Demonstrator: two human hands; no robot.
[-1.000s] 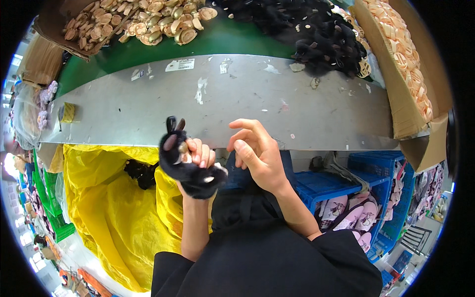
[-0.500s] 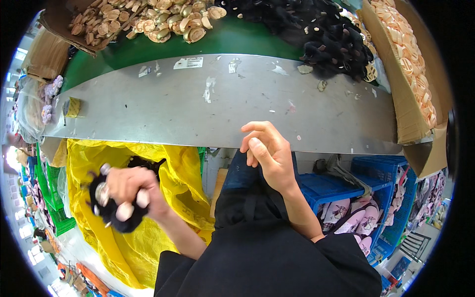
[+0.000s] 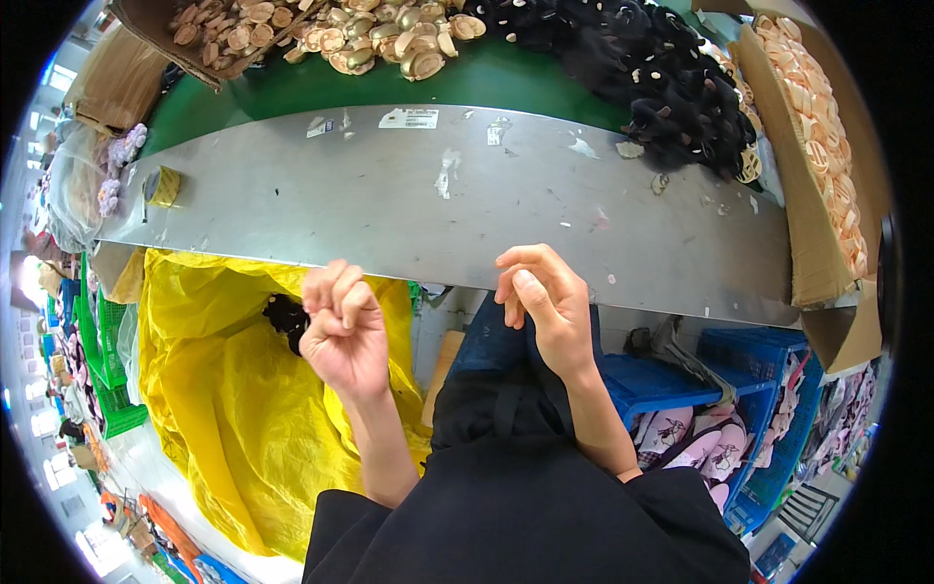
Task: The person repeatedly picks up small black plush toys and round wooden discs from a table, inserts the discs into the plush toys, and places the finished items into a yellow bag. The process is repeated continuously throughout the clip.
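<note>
My left hand is raised at the table's front edge, above the rim of a yellow plastic bag. Its fingers are curled in and nothing shows in them. Deep inside the bag lies a black fluffy item, partly hidden by the folds. Over the front edge of the metal table, my right hand hovers with loosely bent fingers, somewhat apart and holding nothing.
Gold oval pieces and a black fluffy heap lie on the green surface. A cardboard box of peach-coloured pieces stands right. A yellow tape roll is left; a blue crate sits below right.
My left hand has let go of the black fluffy item with gold and cream parts and moved up and right. My right hand keeps its pose. The view has shifted slightly.
</note>
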